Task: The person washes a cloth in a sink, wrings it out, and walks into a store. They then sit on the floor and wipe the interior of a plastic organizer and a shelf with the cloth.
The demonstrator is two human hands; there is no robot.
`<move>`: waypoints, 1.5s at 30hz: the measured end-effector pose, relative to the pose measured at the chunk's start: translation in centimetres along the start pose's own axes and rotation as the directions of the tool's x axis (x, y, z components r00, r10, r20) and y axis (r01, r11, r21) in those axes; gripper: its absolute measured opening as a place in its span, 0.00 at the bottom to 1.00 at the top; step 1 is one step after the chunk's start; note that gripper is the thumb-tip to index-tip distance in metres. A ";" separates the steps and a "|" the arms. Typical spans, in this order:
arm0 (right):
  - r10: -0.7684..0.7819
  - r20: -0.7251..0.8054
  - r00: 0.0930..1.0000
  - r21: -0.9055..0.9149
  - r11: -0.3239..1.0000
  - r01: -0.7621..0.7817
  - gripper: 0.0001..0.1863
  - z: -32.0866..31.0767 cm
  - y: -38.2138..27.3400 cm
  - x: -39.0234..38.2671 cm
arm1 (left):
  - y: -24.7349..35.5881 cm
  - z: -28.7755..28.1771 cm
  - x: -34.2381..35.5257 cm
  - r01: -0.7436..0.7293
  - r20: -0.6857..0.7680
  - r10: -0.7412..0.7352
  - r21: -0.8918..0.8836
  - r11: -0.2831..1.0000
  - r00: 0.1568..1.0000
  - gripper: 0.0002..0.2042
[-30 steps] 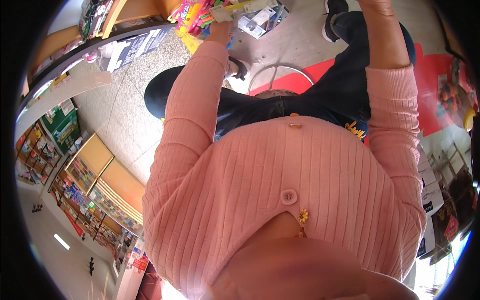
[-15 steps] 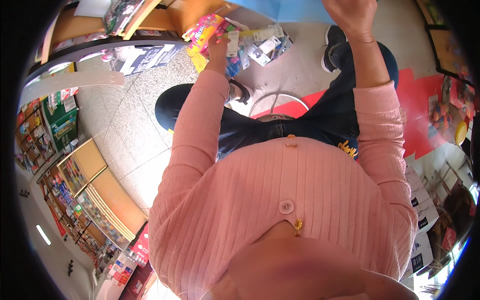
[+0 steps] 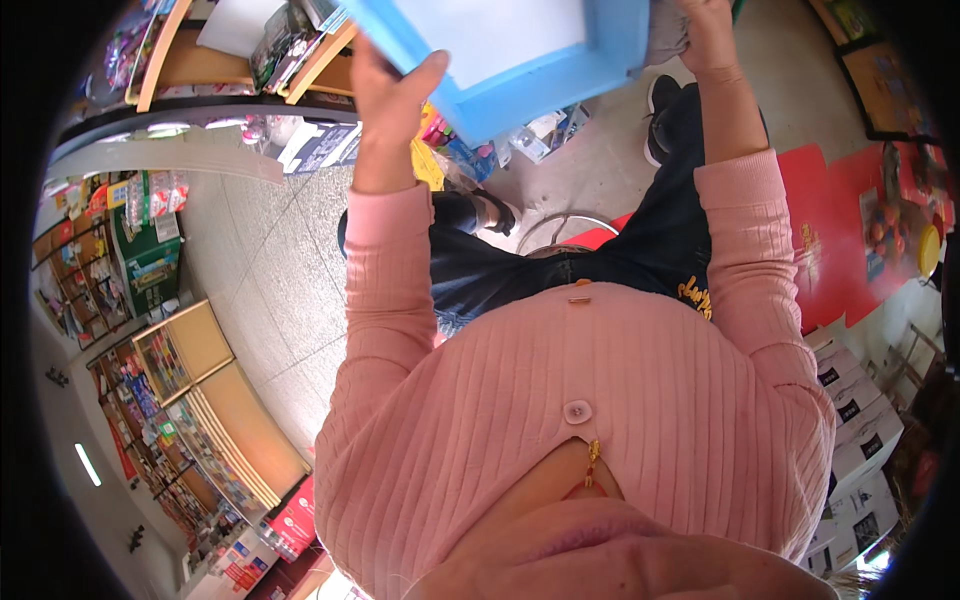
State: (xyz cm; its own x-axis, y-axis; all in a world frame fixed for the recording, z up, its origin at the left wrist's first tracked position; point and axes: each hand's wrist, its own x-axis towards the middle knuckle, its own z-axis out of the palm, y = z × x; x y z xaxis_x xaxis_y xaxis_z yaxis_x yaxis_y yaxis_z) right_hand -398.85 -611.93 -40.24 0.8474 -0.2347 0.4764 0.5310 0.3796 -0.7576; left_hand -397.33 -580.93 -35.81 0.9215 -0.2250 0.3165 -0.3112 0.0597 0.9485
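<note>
A blue plastic box (image 3: 540,95) with a whitish bottom is tilted up in front of me, cut off by the top edge. My left hand (image 3: 392,95) grips its left side, the thumb lying over the blue rim. Beside the box's right end, my right hand (image 3: 708,35) is closed on a crumpled grey cloth (image 3: 668,35); some of its fingers are cut off by the frame. Behind and below the box, small packaged goods (image 3: 548,132) lie in a heap on the floor, partly hidden. A pink and yellow package (image 3: 434,128) shows near my left wrist.
Wooden shelving (image 3: 205,60) with goods stands at the upper left. A metal-ringed stool (image 3: 570,225) is between my legs. Red sheeting (image 3: 815,235) covers floor on the right, with a yellow-lidded jar (image 3: 928,250) nearby. White boxes (image 3: 855,410) are stacked at the lower right.
My left hand has left the pink and yellow package and taken hold of the blue box. The box has come closer and tilted over the heap. The grey cloth has come into view.
</note>
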 end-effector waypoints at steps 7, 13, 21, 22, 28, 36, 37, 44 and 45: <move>0.398 -0.518 0.757 0.490 0.863 -0.119 0.21 -3.7 -0.3 0.1 | -2.3 -0.9 -0.3 0.044 0.027 -0.069 0.531 0.846 0.997 0.25; 0.233 -0.673 0.702 0.230 0.968 -0.101 0.14 -3.3 0.2 0.5 | -4.2 -1.7 -1.3 0.181 -0.038 -0.178 0.143 0.973 0.983 0.27; 0.155 -0.223 0.963 -0.198 0.960 -0.200 0.13 2.1 -0.4 -1.2 | -3.2 -0.5 -0.7 0.209 -0.087 -0.213 -0.048 0.977 0.973 0.27; 0.139 -0.144 0.980 -0.236 0.957 -0.171 0.13 3.2 -0.5 -1.6 | -3.2 -0.3 -0.9 0.220 -0.092 -0.226 -0.074 0.973 0.970 0.27; 0.190 -0.406 0.894 -0.096 0.964 -0.248 0.12 3.6 -0.8 -0.5 | -2.5 0.2 -1.4 0.088 -0.089 -0.083 0.050 0.995 0.993 0.26; -0.056 -0.460 0.886 -0.256 0.964 -0.072 0.14 1.8 -0.2 0.4 | -4.7 -2.4 -2.5 0.366 -0.235 -0.284 0.503 0.783 0.930 0.28; -0.056 -0.448 0.893 -0.256 0.964 -0.068 0.14 2.2 0.0 -0.1 | -4.9 -2.0 -3.0 0.315 -0.245 -0.247 0.300 0.900 0.938 0.27; 0.041 -0.158 0.987 -0.196 0.978 -0.072 0.15 3.1 0.9 -1.5 | -4.1 -0.1 -2.2 0.203 -0.190 -0.195 0.020 0.979 0.962 0.27; 0.085 -0.095 0.992 -0.176 0.979 -0.101 0.15 3.7 0.9 -1.7 | -4.0 0.1 -2.1 0.197 -0.194 -0.191 0.011 0.980 0.962 0.27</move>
State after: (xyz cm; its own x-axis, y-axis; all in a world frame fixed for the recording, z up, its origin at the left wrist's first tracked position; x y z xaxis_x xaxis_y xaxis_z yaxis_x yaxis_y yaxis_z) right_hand -399.85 -607.87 -40.12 0.8858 -0.2858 0.3655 0.4350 0.2375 -0.8685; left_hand -398.05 -580.82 -40.22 0.9912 -0.0389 0.1264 -0.1264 0.0032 0.9920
